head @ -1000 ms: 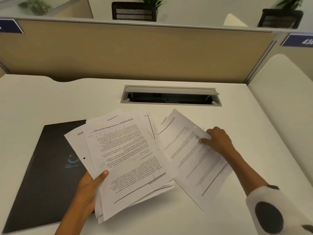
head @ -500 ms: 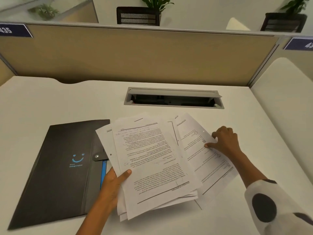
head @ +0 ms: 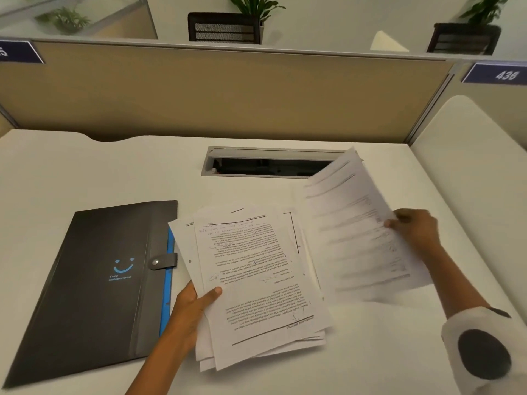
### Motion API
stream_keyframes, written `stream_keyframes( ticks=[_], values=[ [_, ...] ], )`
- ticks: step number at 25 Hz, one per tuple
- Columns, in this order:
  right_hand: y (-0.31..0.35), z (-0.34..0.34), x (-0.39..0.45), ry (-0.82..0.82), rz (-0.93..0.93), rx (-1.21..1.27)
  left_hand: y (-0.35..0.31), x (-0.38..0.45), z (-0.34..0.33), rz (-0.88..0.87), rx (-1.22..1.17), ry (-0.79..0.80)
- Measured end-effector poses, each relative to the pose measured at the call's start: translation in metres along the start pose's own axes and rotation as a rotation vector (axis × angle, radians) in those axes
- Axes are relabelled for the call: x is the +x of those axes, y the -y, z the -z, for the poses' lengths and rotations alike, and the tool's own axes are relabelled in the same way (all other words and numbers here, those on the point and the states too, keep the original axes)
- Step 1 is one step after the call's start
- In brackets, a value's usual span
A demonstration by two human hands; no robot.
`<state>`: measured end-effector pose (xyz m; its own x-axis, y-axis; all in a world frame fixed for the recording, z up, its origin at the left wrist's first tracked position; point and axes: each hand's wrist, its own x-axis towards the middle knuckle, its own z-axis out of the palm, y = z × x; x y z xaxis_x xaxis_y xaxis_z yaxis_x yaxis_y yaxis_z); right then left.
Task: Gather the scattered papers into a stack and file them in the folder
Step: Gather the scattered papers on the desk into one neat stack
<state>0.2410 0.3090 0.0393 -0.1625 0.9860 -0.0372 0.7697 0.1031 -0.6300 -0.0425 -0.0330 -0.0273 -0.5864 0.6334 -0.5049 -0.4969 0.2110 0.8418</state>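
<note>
My left hand (head: 189,312) grips the stack (head: 256,280), the right hand (head: 413,232) pinches loose sheets (head: 356,232); I should lay them squarely on top.

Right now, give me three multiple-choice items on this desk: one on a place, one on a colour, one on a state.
1. Where does the dark grey snap-flap folder lie relative to the stack of printed white papers?
A. to its left
B. to its right
C. on top of it

2. What colour is the smiley logo on the folder?
A. red
B. blue
C. yellow

3. What is the right hand doing?
A. resting flat on the white desk
B. pinching a loose printed sheet
C. opening the folder

Answers: 1 A, the folder sits left of the stack that the left hand grips. 2 B, the logo is blue. 3 B, its fingers hold the sheet's edge.
</note>
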Motion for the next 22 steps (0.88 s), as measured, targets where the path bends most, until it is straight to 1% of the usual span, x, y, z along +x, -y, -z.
stream_keyframes(
  ticks=[2, 3, 5, 7, 10, 12, 13, 16, 17, 20, 22],
  values=[
    [-0.01, 0.024, 0.002, -0.137, -0.061, 0.212, -0.001, 0.004, -0.002, 0.0, 0.009, 0.017],
    [-0.014, 0.034, 0.003, -0.168, -0.096, 0.336, -0.002, 0.005, -0.004, -0.002, 0.014, 0.029],
    [-0.017, 0.046, 0.002, -0.161, -0.135, 0.576, -0.006, 0.009, -0.006, -0.013, 0.027, 0.044],
    [-0.012, 0.045, -0.004, -0.061, -0.139, 0.719, -0.011, 0.014, -0.008, -0.033, 0.035, 0.055],
    [0.006, 0.006, -0.036, 0.166, -0.124, 0.684, -0.015, 0.018, -0.013, -0.047, 0.039, 0.043],
    [0.02, -0.033, -0.065, 0.31, -0.124, 0.659, -0.015, 0.02, -0.016, 0.001, 0.048, 0.002],
    [0.027, -0.052, -0.077, 0.347, -0.125, 0.641, -0.015, 0.021, -0.016, 0.048, 0.042, -0.011],
    [0.046, -0.094, -0.101, 0.373, -0.078, 0.498, -0.018, 0.024, -0.017, 0.16, 0.018, -0.007],
    [0.052, -0.103, -0.107, 0.381, -0.051, 0.454, -0.019, 0.024, -0.017, 0.157, 0.032, -0.012],
    [0.067, -0.122, -0.121, 0.421, 0.028, 0.389, -0.018, 0.02, -0.018, 0.043, 0.093, -0.038],
    [0.071, -0.127, -0.124, 0.362, 0.028, 0.325, -0.015, 0.018, -0.022, 0.032, 0.077, -0.052]
  ],
)
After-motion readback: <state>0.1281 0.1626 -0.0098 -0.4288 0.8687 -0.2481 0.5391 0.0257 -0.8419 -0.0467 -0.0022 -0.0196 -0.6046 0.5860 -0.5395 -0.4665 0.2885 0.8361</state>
